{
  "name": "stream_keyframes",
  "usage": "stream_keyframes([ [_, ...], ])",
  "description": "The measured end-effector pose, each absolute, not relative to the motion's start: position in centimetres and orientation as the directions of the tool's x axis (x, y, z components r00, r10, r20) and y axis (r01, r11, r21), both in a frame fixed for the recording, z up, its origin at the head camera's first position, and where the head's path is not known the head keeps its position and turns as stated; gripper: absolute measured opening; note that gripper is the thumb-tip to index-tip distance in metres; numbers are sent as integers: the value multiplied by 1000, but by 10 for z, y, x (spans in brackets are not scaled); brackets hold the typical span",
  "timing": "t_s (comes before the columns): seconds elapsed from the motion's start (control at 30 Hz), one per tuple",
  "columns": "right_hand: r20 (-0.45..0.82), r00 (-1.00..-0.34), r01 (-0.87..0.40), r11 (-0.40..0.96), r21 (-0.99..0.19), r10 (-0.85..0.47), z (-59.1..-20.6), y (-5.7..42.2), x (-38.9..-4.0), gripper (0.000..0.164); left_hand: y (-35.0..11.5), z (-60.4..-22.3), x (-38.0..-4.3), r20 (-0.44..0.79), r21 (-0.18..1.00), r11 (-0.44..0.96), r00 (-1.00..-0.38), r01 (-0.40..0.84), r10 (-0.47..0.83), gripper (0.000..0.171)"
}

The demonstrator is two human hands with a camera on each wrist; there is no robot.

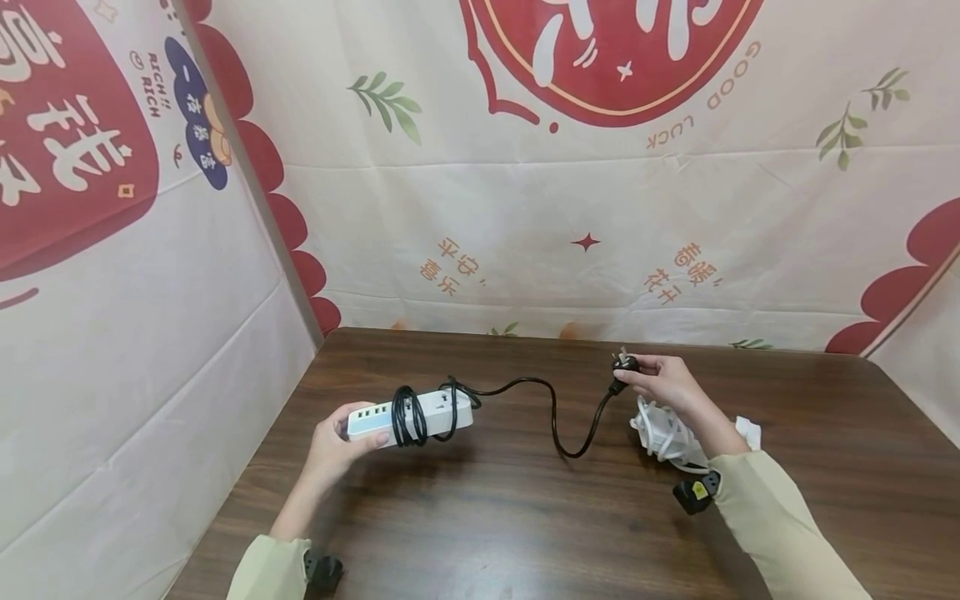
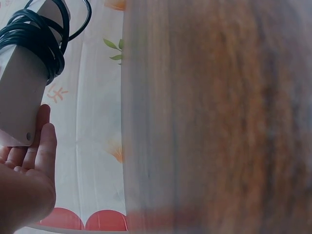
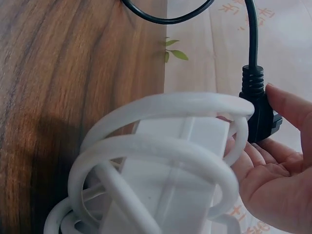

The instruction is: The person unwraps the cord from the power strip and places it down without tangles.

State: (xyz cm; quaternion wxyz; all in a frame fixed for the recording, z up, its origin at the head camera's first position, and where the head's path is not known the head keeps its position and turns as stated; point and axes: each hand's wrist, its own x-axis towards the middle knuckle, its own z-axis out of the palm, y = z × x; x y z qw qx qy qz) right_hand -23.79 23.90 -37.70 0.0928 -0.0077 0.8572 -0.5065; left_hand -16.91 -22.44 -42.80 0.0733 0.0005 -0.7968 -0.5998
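My left hand grips one end of a white power strip, thumb on the near side and fingers behind. Black cord is wound several times round the strip's middle and far end. From there a loose length of cord runs right in a dip to a black plug. The right hand pinches this plug between thumb and fingers, prongs pointing up and away. In the right wrist view the plug shows beyond a second strip. In the left wrist view the power strip rests against the fingers.
A second white power strip wrapped in its white cord lies on the brown wooden table, below the right forearm. Printed cloth hangs behind the table and along the left side. Each wrist carries a black camera.
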Motion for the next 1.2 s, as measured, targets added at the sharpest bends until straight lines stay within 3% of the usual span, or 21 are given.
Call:
stream_keyframes([
  [0.3,-149,-983,72,520,-851,-107,-381,240,-241,67,-224,-429,-170,111,956,282,-990,83,-83,49],
  [0.73,-31,-991,-64,652,-756,-133,-389,242,-242,57,-222,-429,-170,107,955,285,-991,80,-80,49],
  [1.2,22,-988,-108,583,-805,-153,-386,226,-239,51,-220,-429,-171,117,954,285,-991,93,-69,49],
])
